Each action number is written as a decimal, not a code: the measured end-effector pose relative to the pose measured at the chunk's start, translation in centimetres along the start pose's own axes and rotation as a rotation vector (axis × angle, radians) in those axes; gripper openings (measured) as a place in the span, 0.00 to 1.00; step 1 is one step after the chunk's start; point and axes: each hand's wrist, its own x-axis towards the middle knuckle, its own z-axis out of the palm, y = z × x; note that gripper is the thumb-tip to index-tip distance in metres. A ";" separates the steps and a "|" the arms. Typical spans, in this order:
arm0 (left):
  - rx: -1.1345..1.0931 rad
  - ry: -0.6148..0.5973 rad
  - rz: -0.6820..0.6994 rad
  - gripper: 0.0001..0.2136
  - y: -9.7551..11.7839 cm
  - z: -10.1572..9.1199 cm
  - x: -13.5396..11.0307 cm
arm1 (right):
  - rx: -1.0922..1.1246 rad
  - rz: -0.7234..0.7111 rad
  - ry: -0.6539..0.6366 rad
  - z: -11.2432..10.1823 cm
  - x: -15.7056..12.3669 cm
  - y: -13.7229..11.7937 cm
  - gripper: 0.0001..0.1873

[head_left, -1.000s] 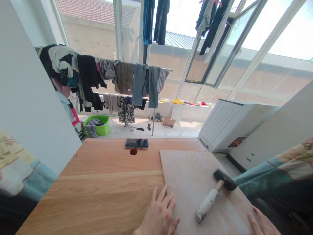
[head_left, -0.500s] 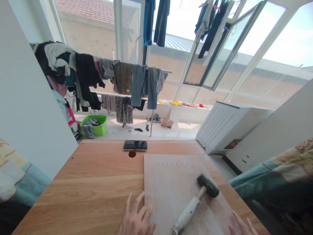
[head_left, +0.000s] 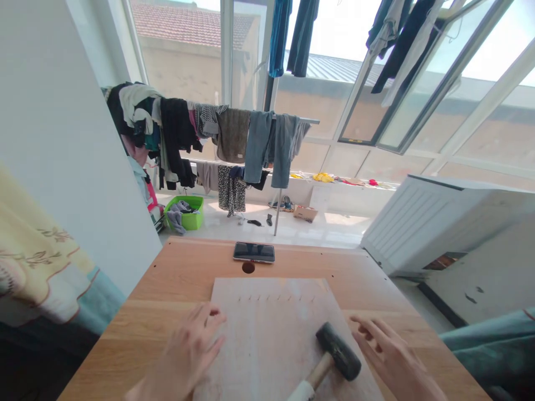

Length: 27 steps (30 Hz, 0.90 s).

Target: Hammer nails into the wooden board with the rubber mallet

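A pale plywood board [head_left: 267, 328] lies on the wooden tabletop [head_left: 167, 301], with a row of small nails [head_left: 276, 298] standing near its far edge. A rubber mallet [head_left: 334, 351] rests on the board's near right part, with a black head and a white-wrapped wooden handle. My left hand [head_left: 188, 351] sits at the board's left edge, fingers spread and holding nothing. My right hand [head_left: 388, 356] is just to the right of the mallet head, fingers apart, not holding it. The handle's end is cut off by the bottom of the picture.
A black smartphone [head_left: 253, 252] lies at the table's far side, beside a round hole [head_left: 248, 267]. A white radiator-like unit [head_left: 434, 228] stands right of the table. Patterned bedding [head_left: 37, 262] shows at the left. Beyond are a clothes rack [head_left: 251, 139] and a green basket [head_left: 184, 214].
The board and mallet have slid left across the table, away from its right side. My hands have moved with them and now sit further apart, either side of the mallet head.
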 end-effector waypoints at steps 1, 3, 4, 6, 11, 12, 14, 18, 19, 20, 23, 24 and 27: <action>-0.032 -0.021 -0.023 0.10 -0.1 0.1 1.6 | -0.006 -0.006 -0.061 0.2 2.3 -1.4 0.17; -0.077 -0.076 -0.053 0.10 -0.3 0.6 4.7 | -0.049 -0.062 -0.180 0.8 6.2 -3.7 0.17; -0.087 -0.130 -0.067 0.09 -0.3 0.8 6.0 | -0.086 -0.086 -0.264 1.2 7.8 -4.6 0.17; -0.072 -0.233 -0.091 0.07 -0.2 1.2 8.2 | -0.141 -0.115 -0.373 1.9 10.1 -5.5 0.15; -0.028 -0.459 -0.144 0.04 0.0 1.7 10.2 | -0.197 -0.149 -0.441 1.9 11.9 -6.3 0.15; -0.037 -0.481 -0.156 0.05 0.0 1.7 10.3 | -0.199 -0.153 -0.440 1.6 11.9 -6.6 0.16; -0.073 -0.475 -0.175 0.06 0.0 1.5 10.2 | -0.191 -0.165 -0.442 1.4 11.9 -7.2 0.15; -0.153 -0.400 -0.171 0.06 0.3 1.0 10.3 | -0.167 -0.200 -0.473 1.9 12.0 -8.5 0.14; -0.162 -0.402 -0.169 0.06 0.4 1.0 10.4 | -0.167 -0.203 -0.480 2.2 12.0 -8.6 0.14; -0.168 -0.417 -0.171 0.07 0.6 1.2 10.4 | -0.169 -0.203 -0.486 2.4 12.1 -8.8 0.14; -0.209 -0.467 -0.194 0.07 0.7 2.2 10.5 | -0.174 -0.210 -0.508 3.1 12.1 -8.9 0.13; -0.229 -0.471 -0.199 0.06 0.7 2.6 10.4 | -0.177 -0.214 -0.520 3.3 12.0 -8.8 0.13; -0.272 -0.445 -0.186 0.07 0.6 3.6 10.2 | -0.197 -0.213 -0.546 3.7 11.9 -8.9 0.12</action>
